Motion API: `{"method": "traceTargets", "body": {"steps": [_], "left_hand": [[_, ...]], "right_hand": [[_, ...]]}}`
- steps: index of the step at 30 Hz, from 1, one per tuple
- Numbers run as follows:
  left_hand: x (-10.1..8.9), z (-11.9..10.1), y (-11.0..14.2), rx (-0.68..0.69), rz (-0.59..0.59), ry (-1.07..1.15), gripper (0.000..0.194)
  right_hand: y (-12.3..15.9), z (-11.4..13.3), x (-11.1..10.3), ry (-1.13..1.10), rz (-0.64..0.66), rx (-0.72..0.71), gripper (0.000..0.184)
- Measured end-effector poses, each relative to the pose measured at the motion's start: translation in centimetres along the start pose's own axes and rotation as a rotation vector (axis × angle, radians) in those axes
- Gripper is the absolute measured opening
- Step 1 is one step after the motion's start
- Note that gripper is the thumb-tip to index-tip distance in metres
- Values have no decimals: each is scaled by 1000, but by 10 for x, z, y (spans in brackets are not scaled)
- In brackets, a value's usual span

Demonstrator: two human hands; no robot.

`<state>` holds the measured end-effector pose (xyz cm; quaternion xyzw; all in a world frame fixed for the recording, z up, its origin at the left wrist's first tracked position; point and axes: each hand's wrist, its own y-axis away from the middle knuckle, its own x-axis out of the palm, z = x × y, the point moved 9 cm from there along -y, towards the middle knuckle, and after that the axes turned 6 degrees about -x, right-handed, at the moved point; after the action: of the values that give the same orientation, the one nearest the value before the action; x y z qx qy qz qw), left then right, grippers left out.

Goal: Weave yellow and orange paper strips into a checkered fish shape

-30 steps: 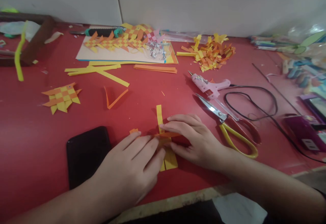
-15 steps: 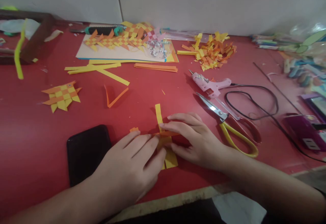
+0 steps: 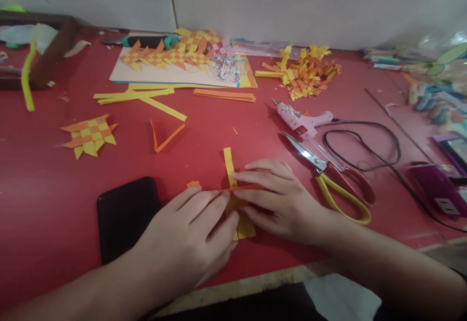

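Observation:
Yellow paper strips lie side by side near the table's front edge, with an orange paper strip running across them. My left hand presses over the strips' left part, its fingers closed together and covering much of the paper. An orange end sticks out above its knuckles. From the right, my right hand has its fingertips on the orange strip and beside a yellow strip end that points away from me. The crossing itself is mostly hidden by fingers.
A black phone-like slab lies left of my left hand. Scissors and a pink glue gun with a cord are at right. Farther back are a woven paper fish, loose yellow strips and a scrap pile.
My right fingers have shifted slightly and come down on the orange strip, closer to my left fingertips. The left hand stays nearly in place.

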<state>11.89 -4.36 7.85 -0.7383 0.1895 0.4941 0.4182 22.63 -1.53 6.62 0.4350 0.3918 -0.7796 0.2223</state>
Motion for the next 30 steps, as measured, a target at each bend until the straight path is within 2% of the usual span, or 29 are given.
{"method": "traceTargets", "body": {"steps": [4, 9, 30], "left_hand": [[-3, -2, 1, 19, -28, -7, 25], [-1, -1, 2, 17, -5, -8, 26], [1, 0, 4, 10, -3, -4, 20]], "right_hand": [[0, 4, 0, -3, 20, -45, 17], [1, 4, 1, 23, 56, -59, 17], [0, 3, -1, -7, 79, -41, 14]]}}
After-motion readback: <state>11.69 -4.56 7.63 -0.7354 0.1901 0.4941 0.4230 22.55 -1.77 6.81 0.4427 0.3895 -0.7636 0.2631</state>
